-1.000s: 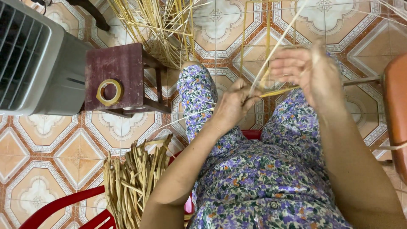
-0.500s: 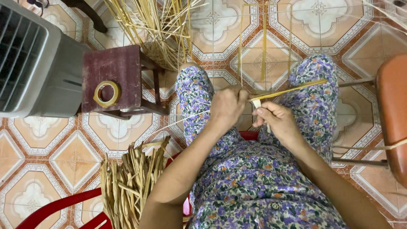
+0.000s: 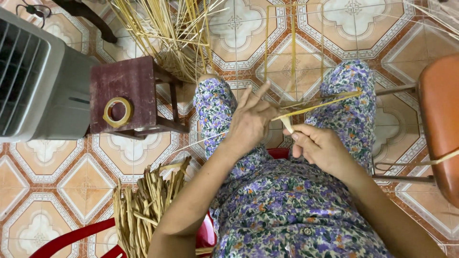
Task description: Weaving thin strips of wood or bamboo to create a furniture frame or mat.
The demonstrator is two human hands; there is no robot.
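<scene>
Seen from my remote station, largest first. The patterned tile floor [image 3: 143,157] fills the view. At far left stands a grey fan housing [image 3: 33,76]; just right of it a dark red stool [image 3: 125,91] carries a roll of tape [image 3: 117,111]. A loose sheaf of pale straw [image 3: 177,33] fans out at the far centre, and a bundle of coarser dried stalks [image 3: 143,210] lies near left, beside a red chair rim [image 3: 71,236]. An orange seat [image 3: 440,119] shows at the right edge.

I sit in a flowered garment [image 3: 287,210], knees pointing away. Between the knees rise the thin uprights of a straw frame [image 3: 292,57], with one flat strip [image 3: 315,105] running crosswise over the right knee.

My left hand [image 3: 251,119] has its fingers spread, resting against the near end of the strip. My right hand [image 3: 320,145] pinches a short pale strip end [image 3: 287,125] between thumb and forefinger.

In my judgement the weaving is at an early stage: only a few uprights and one cross strip are in place, and most straw lies unused.
</scene>
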